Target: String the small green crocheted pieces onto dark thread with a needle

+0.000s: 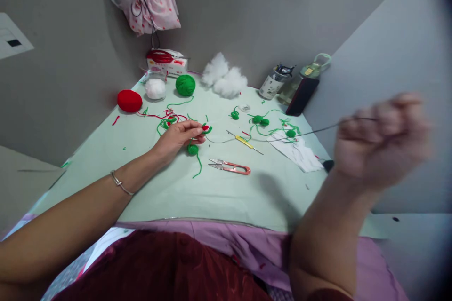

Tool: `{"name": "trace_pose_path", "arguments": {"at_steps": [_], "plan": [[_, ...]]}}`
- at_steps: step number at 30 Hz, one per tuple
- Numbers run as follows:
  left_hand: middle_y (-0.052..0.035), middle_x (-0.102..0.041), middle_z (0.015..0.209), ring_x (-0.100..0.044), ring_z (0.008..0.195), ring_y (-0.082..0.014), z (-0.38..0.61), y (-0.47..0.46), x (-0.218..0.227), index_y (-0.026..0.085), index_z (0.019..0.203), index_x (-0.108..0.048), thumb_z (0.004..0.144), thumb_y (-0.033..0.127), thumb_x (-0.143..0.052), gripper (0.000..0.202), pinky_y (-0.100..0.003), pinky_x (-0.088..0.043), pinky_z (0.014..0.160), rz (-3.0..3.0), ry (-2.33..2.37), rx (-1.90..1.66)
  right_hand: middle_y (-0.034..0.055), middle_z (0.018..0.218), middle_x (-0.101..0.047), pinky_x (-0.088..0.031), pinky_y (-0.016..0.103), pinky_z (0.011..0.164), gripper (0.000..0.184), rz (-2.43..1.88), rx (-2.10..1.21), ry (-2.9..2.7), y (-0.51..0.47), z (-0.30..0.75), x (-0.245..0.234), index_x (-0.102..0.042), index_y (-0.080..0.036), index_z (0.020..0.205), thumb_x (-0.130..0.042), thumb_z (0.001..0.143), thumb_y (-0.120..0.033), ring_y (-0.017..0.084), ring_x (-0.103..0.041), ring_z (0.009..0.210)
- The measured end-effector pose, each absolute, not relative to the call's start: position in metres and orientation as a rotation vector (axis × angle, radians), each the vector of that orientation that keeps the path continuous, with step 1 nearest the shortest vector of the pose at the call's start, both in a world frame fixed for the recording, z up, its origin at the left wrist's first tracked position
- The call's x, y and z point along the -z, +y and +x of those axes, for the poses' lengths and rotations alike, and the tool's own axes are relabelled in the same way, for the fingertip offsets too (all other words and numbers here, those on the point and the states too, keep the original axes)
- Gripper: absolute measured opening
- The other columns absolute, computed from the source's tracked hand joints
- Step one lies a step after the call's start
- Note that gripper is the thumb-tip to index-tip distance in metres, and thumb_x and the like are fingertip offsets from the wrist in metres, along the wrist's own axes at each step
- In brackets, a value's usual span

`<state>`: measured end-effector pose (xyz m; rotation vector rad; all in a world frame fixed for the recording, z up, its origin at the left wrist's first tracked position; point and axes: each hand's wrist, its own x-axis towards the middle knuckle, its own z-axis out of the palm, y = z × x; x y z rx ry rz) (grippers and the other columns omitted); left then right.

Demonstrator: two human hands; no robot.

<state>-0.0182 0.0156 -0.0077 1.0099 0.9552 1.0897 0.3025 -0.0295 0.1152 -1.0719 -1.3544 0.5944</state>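
Note:
My left hand [184,135] pinches a small red, white and green crocheted piece [206,129] between thumb and fingers above the table. A thin dark thread [318,130] runs from that piece across to the right. Raised at the far right, my right hand [381,141] is blurred but closed, with the thread passing into its fist; any needle there is hidden. Below my left hand lies a small green crocheted ball [192,150] with a yarn tail. Orange-handled thread snips [231,167] and a yellow-handled crochet hook [244,142] rest on the table nearby.
Red [129,101], white [155,89] and green yarn balls [185,85] stand at the back left. White stuffing [226,77] sits behind. At the right are a pen cup [272,85], a phone [302,97] against a bottle [312,70], white tissue [294,150] and small green pieces [259,120].

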Motion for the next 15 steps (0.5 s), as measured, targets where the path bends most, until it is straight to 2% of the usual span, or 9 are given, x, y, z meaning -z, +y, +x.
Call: {"name": "trace_pose_path", "arguments": {"at_steps": [1,2,3,4,7,9,12,15], "plan": [[-0.0022,-0.072,0.080,-0.071,0.076,-0.0164,-0.018,0.015,0.007,0.016,0.089,-0.071,0.071,0.037,-0.086,0.031,-0.033,-0.057,0.081,1.010,0.952,-1.082,-0.0046,0.057,-0.027,-0.016,0.028,0.047,0.018,-0.946,-0.589,-1.294,-0.024,0.292,-0.109,-0.061,-0.031,0.081,-0.067,0.082,-0.047,0.010,-0.024,0.047],[-0.0026,-0.072,0.081,-0.070,0.077,-0.0163,-0.018,0.014,0.007,0.016,0.089,-0.072,0.071,0.038,-0.086,0.031,-0.033,-0.057,0.082,1.014,0.949,-1.074,-0.0050,0.057,-0.034,-0.020,0.028,0.046,0.011,-0.869,-0.613,-1.281,-0.020,0.280,-0.102,-0.063,-0.028,0.081,-0.073,0.079,-0.033,0.010,-0.028,0.048],[-0.0027,-0.072,0.081,-0.070,0.077,-0.0163,-0.018,0.013,0.007,0.016,0.088,-0.072,0.072,0.039,-0.086,0.031,-0.033,-0.057,0.083,1.020,0.946,-1.066,-0.0048,0.057,-0.041,-0.025,0.028,0.046,0.007,-0.857,-0.631,-1.326,-0.017,0.269,-0.094,-0.065,-0.026,0.083,-0.071,0.080,-0.028,0.010,-0.034,0.048],[-0.0026,-0.071,0.080,-0.070,0.077,-0.0162,-0.018,0.012,0.006,0.016,0.087,-0.072,0.072,0.039,-0.086,0.031,-0.033,-0.057,0.083,1.026,0.942,-1.058,-0.0044,0.057,-0.048,-0.029,0.027,0.046,0.004,-0.862,-0.603,-1.412,-0.015,0.257,-0.086,-0.066,-0.025,0.083,-0.069,0.083,-0.027,0.010,-0.038,0.048],[-0.0017,-0.070,0.079,-0.069,0.075,-0.0154,-0.016,0.010,0.005,0.017,0.082,-0.072,0.071,0.039,-0.087,0.029,-0.033,-0.057,0.084,1.033,0.930,-1.048,0.0016,0.083,-0.063,-0.045,0.029,0.061,0.006,-0.997,-0.362,-1.809,-0.015,0.229,-0.061,-0.071,-0.023,0.089,-0.065,0.091,-0.023,0.012,-0.056,0.068],[-0.0011,-0.069,0.077,-0.068,0.074,-0.0151,-0.016,0.008,0.003,0.017,0.081,-0.072,0.071,0.038,-0.087,0.028,-0.033,-0.057,0.083,1.031,0.927,-1.053,0.0042,0.091,-0.063,-0.046,0.030,0.067,0.012,-1.057,-0.184,-2.042,-0.016,0.218,-0.048,-0.073,-0.023,0.092,-0.062,0.095,-0.022,0.014,-0.058,0.077],[-0.0007,-0.067,0.075,-0.067,0.072,-0.0150,-0.016,0.007,0.000,0.016,0.079,-0.070,0.071,0.036,-0.087,0.027,-0.034,-0.056,0.081,1.025,0.935,-1.067,0.0058,0.094,-0.064,-0.043,0.030,0.066,0.017,-1.213,-0.022,-2.266,-0.015,0.216,-0.037,-0.073,-0.023,0.102,-0.056,0.098,-0.018,0.016,-0.060,0.080],[-0.0008,-0.066,0.073,-0.066,0.071,-0.0150,-0.016,0.007,-0.002,0.016,0.078,-0.068,0.071,0.036,-0.086,0.027,-0.033,-0.056,0.079,1.022,0.945,-1.076,0.0109,0.115,-0.065,-0.041,0.030,0.066,0.025,-1.450,0.065,-2.303,-0.012,0.224,-0.035,-0.066,-0.020,0.119,-0.056,0.097,-0.016,0.018,-0.062,0.081]]}}
